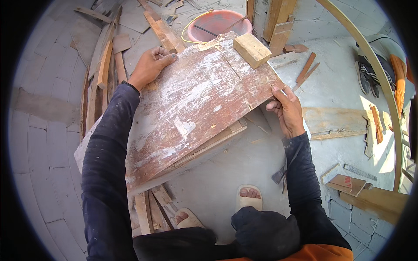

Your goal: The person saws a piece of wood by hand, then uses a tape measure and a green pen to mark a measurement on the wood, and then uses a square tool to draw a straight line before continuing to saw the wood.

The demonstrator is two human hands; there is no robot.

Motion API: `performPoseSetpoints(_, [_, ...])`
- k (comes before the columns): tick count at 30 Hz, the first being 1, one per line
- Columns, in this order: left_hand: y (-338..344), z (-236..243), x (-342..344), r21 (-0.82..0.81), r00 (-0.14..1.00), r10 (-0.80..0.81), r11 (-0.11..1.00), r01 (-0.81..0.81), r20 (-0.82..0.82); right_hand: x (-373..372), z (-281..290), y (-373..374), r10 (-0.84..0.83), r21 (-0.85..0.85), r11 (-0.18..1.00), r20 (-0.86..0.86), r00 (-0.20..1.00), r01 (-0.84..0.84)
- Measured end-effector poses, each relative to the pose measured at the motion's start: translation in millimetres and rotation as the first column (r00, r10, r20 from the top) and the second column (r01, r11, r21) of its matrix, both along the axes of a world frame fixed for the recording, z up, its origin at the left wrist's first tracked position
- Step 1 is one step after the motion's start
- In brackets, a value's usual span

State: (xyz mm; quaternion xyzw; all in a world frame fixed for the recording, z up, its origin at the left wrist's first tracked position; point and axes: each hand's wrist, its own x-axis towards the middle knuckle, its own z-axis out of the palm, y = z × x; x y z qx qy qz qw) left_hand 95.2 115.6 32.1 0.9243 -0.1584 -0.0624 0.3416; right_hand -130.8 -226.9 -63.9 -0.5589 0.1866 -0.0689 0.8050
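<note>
A worn reddish plywood board (191, 104), smeared with white plaster, lies tilted in front of me over other boards. My left hand (152, 65) is closed at its far left edge, the thumb on the edge and the fingertips partly hidden. At the right corner my right hand (288, 109) pinches the board between thumb and fingers. A short wooden block (251, 50) rests on the board's far right part. Beneath the near edge shows a paler plank (204, 150).
A pink plastic tub (220, 27) stands beyond the board. Timber lengths (104, 65) line the left wall, and scraps (152, 209) lie near my feet. A dark metal-headed tool (278, 175) sits by my right forearm. Another person's shoes (365, 78) show at right.
</note>
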Motion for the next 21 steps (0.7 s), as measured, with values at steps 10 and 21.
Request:
performPoseSetpoints(10, [-65.7, -57.1, -4.2, 0.181, 0.976, -0.07, 0.983, 0.032, 0.208, -35.3, 15.0, -57.6, -0.13, -0.446, 0.894, -0.178, 0.975, 0.038])
performPoseSetpoints(21, [9.1, -45.0, -30.3, 0.428, 1.0, 0.0, 0.904, -0.001, 0.003, -249.6, -83.1, -41.5, -0.403, -0.799, 0.599, -0.349, 0.846, -0.044])
